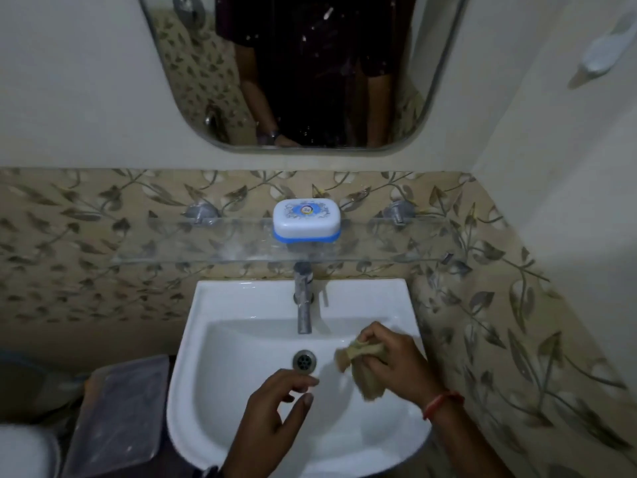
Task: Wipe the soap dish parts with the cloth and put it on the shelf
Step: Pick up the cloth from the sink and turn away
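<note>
A closed soap dish (306,220), white lid over a blue base, stands on the glass shelf (172,255) above the sink, both hands well below it. My right hand (396,363) hovers over the right side of the basin and grips a crumpled beige cloth (362,365). My left hand (272,408) hangs over the basin's front, near the drain, fingers loosely apart and holding nothing.
A white sink (241,294) has a metal tap (304,298) at its back and a drain (304,361) in the bowl. A mirror (303,70) hangs above the shelf. A grey lidded bin (117,412) stands left of the sink. The right wall carries a white holder (606,46).
</note>
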`<state>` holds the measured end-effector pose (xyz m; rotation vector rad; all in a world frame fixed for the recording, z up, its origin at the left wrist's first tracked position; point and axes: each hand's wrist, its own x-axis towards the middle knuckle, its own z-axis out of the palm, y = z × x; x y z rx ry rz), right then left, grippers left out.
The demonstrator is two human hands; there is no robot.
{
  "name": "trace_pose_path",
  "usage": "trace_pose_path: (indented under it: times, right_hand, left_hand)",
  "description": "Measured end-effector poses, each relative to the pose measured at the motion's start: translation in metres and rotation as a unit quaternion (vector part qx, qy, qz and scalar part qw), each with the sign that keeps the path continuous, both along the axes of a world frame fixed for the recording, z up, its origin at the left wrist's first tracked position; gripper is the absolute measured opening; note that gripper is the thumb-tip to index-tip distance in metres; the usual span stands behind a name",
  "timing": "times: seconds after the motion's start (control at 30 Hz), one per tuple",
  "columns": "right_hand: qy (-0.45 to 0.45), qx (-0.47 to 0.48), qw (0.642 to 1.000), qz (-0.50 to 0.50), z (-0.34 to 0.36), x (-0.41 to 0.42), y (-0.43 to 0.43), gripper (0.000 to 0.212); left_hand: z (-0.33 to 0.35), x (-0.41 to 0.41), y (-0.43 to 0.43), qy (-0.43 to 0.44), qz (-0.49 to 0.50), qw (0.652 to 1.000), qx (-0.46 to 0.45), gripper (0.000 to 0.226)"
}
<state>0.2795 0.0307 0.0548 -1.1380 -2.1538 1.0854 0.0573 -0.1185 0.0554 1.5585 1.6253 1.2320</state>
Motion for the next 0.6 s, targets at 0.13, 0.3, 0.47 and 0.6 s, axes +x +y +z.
trace_pose_path:
  times: [0.13, 0.3, 0.47, 0.6]
  right_hand:
    - [0.073, -0.071, 0.995, 0.021, 0.018, -0.025, -0.058, 0.018]
    - [0.154, -0.223, 0.96, 0.065, 0.029, -0.067, -0.102, 0.019]
    - [0.18, -0.345, 0.912, 0.127, 0.024, -0.113, -0.121, 0.022]
    - [0.131, -0.379, 0.901, 0.164, 0.012, -0.151, -0.135, 0.025]
  left_hand:
    - [0.008, -0.006, -0.026, -0.102, 0.028, 0.991, -0.086, 0.057]
    - [0.005, -0.025, -0.067, -0.253, -0.077, 0.948, -0.179, 0.085]
    - [-0.012, -0.044, -0.115, -0.448, 0.056, 0.876, -0.166, 0.064]
    - [-0.031, -0.066, -0.148, -0.516, 0.198, 0.823, -0.129, 0.058]
